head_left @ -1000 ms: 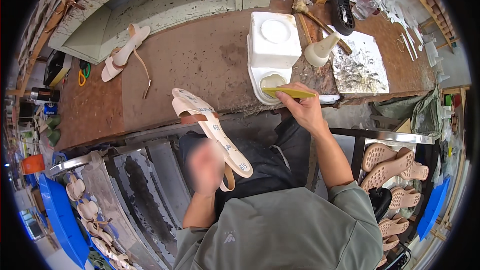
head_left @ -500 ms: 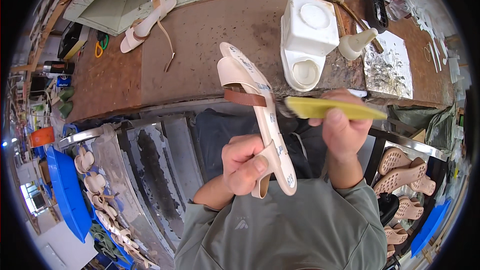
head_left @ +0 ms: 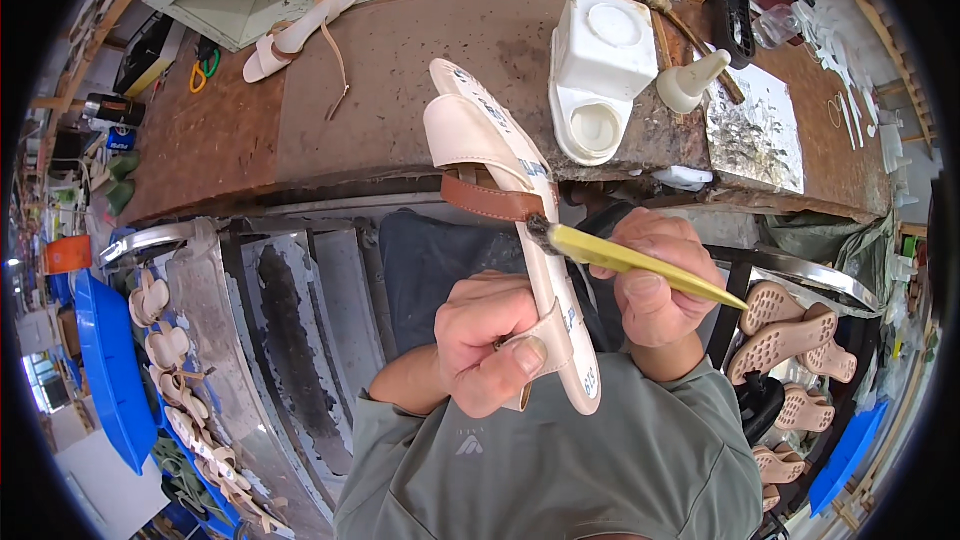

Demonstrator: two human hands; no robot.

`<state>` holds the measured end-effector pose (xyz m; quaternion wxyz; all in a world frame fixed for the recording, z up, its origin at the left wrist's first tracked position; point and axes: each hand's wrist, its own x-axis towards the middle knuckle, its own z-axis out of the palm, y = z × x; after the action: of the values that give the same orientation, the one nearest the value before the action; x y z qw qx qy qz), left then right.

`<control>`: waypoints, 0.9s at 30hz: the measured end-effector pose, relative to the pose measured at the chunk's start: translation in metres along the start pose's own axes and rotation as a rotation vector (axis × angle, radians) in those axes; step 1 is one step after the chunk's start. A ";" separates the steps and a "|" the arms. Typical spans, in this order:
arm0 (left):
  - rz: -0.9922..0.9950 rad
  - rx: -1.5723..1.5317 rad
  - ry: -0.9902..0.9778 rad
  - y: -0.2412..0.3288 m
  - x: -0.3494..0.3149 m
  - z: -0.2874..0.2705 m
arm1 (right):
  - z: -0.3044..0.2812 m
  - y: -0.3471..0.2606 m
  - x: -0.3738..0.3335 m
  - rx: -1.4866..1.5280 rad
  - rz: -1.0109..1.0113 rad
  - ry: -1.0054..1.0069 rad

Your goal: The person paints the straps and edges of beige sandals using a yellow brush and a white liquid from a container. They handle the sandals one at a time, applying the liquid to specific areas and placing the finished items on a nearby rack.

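The person's left hand [head_left: 490,342] clasps the beige heel strap [head_left: 554,338] of a pale, flat-soled, leather-like sandal [head_left: 548,290] in its fingers; the sole lies just right of them, its long axis running away from the body, toe leaning left. The right hand's [head_left: 662,278] fingers grip a flat, yellow-handled brush [head_left: 608,253], whose dark bristles [head_left: 538,230], left of those fingers, appear to touch the sole's edge. The left hand is nearer the sandal; ahead of the right fingers stands a white plastic pot [head_left: 603,65].
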<state>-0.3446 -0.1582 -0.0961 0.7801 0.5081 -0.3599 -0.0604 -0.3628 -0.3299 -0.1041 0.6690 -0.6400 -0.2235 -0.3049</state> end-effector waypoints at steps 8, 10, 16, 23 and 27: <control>0.045 0.078 -0.017 0.013 -0.002 0.009 | -0.006 -0.021 -0.013 0.004 -0.017 -0.034; 0.052 0.086 -0.018 0.015 -0.004 0.012 | -0.007 -0.025 -0.016 0.024 -0.025 -0.028; 0.036 0.076 -0.008 0.018 -0.010 0.018 | -0.015 -0.039 -0.023 0.066 -0.021 -0.085; 0.070 -0.039 0.056 0.008 -0.020 0.022 | -0.016 -0.045 -0.025 0.099 -0.005 -0.079; 0.019 -0.033 0.101 0.014 -0.021 0.026 | -0.018 -0.049 -0.028 0.057 -0.081 -0.126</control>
<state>-0.3799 -0.1610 -0.0896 0.8061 0.4943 -0.3237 -0.0332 -0.4180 -0.3440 -0.0898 0.6589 -0.6288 -0.2994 -0.2843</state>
